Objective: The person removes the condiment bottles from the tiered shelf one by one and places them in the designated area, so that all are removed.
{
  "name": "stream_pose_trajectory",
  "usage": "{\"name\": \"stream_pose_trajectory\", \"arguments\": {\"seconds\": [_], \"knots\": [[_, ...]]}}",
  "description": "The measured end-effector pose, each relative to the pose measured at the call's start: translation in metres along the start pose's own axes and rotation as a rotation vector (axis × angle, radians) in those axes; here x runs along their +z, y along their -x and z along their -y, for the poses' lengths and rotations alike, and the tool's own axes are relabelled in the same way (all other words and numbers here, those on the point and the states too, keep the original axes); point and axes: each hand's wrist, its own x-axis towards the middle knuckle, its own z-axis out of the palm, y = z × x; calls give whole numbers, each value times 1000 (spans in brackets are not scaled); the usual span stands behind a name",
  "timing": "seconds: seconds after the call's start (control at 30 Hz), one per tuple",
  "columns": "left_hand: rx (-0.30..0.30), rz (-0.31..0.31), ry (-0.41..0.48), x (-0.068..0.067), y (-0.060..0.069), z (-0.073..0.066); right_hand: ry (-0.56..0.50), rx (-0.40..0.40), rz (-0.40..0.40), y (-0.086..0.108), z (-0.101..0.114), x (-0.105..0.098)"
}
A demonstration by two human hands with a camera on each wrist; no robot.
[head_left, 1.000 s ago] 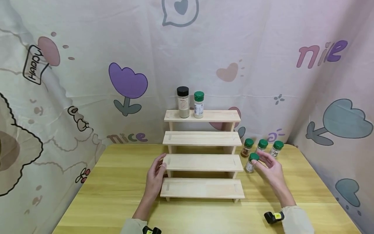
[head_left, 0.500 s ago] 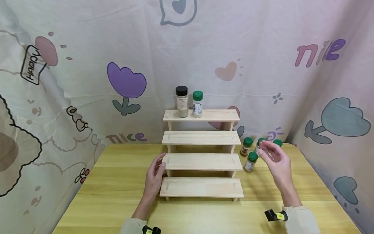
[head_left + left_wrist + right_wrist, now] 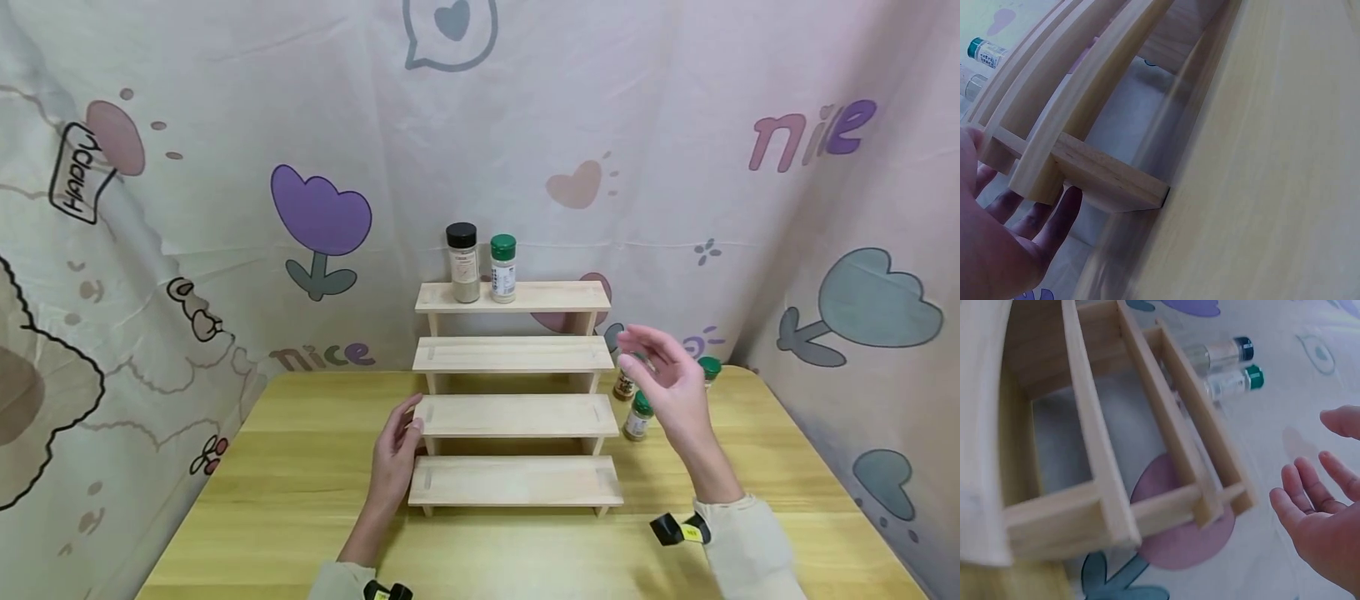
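A pale wooden stepped rack (image 3: 517,417) with several tiers stands on the table. My left hand (image 3: 393,458) grips its left side at the third tier down; in the left wrist view the thumb and fingers (image 3: 1060,215) straddle the board ends. Raised beside the rack's right end, my right hand (image 3: 675,387) is empty, fingers loosely bent and apart from the thumb. On the top tier stand a black-capped spice jar (image 3: 464,271) and a green-capped spice jar (image 3: 503,275). Right of the rack, green-capped jars stand on the table: a near jar (image 3: 637,421), a brown-filled jar (image 3: 623,387) partly covered by my hand, and a far jar (image 3: 709,367).
The wooden table (image 3: 300,500) ends at a printed cloth (image 3: 420,150) hung behind and along both sides. Each wrist carries a small black camera (image 3: 678,529).
My right hand has let go of the near green-capped jar, lifted away from it, then moved left and up toward the rack. The left hand stays at the rack.
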Motion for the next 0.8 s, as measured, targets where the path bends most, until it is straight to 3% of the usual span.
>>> {"name": "stream_pose_trajectory", "arguments": {"seconds": [0.27, 0.63, 0.8], "knots": [[22, -10, -1, -1, -3, -4, 41, 11, 83, -35, 16, 31], [18, 1, -3, 0, 1, -3, 2, 11, 126, -80, 26, 75], [8, -1, -10, 0, 0, -2, 58, 36, 128, -102, 25, 91]]}}
